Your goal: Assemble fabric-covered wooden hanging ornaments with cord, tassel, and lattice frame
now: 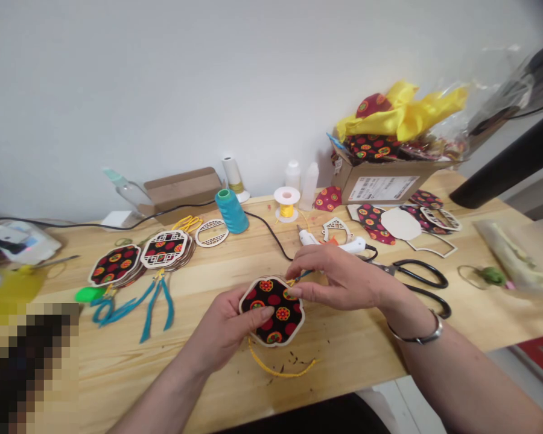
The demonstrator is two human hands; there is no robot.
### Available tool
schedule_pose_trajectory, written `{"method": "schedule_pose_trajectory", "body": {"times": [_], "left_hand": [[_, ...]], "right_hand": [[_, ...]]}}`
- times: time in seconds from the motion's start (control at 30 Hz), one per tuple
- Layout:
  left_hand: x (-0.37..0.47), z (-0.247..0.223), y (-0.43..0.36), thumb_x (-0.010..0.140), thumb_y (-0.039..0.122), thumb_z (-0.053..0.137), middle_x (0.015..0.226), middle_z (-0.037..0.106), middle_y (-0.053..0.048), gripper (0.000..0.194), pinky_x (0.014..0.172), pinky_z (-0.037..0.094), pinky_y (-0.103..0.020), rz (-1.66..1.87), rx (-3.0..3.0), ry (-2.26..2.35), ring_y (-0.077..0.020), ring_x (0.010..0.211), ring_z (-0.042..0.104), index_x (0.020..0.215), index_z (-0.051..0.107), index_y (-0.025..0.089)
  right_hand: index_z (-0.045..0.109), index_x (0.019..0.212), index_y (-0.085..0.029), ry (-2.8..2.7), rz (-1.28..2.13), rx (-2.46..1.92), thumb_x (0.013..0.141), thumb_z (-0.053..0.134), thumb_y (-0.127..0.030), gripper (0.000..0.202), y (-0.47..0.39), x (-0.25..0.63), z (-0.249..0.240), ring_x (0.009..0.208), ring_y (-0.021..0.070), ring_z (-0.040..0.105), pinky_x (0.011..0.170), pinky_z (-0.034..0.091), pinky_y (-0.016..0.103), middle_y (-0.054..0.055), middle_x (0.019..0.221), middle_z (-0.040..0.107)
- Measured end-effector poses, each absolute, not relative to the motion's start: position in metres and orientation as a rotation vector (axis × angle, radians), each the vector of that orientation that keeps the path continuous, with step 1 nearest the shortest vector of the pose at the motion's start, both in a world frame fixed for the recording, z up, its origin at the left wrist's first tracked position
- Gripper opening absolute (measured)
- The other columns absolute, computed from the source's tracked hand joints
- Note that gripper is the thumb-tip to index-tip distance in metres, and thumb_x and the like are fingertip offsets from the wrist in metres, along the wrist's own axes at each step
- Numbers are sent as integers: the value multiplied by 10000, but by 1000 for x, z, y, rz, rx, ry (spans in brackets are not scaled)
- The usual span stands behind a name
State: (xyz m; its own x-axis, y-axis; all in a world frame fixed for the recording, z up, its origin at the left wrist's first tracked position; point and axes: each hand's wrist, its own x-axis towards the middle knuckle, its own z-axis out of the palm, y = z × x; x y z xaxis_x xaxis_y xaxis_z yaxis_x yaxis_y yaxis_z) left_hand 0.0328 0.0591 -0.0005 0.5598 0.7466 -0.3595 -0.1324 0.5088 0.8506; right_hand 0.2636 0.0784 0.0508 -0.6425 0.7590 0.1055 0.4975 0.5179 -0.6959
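My left hand [224, 325] grips a scalloped ornament [275, 328], a pale wooden frame around black fabric with red and orange flowers; the thumb presses on its face. At its upper right edge, my right hand [337, 274] has its fingers and thumb drawn together. A bit of yellow cord and something blue show by those fingertips, but what they pinch is mostly hidden. From the ornament's lower edge a braided yellow cord [280, 372] hangs down over the table. Behind the right hand lies a white glue gun [355, 245], partly covered.
Black-handled scissors [423, 274] lie at right. Stacked ornaments [165, 248] with blue tassels [156, 307] are at left. A teal thread cone [231, 212], a yellow cord spool [286, 208] and a cardboard box [380, 181] of fabric stand along the wall. A black cable [271, 226] crosses behind.
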Motion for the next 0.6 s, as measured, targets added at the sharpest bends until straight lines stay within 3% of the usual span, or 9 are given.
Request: {"method": "schedule_pose_trajectory", "body": {"times": [0.6], "left_hand": [[33,1,58,704,222,781,874,759,-59,334,744,553,-283,621,844,828,-188,797,704,1028,712,181]], "right_hand": [[682,944,-135,-2372,865,-1032,900,543,-395,298,79,265,47,779,152,567,693,406,275,61,847,658]]}}
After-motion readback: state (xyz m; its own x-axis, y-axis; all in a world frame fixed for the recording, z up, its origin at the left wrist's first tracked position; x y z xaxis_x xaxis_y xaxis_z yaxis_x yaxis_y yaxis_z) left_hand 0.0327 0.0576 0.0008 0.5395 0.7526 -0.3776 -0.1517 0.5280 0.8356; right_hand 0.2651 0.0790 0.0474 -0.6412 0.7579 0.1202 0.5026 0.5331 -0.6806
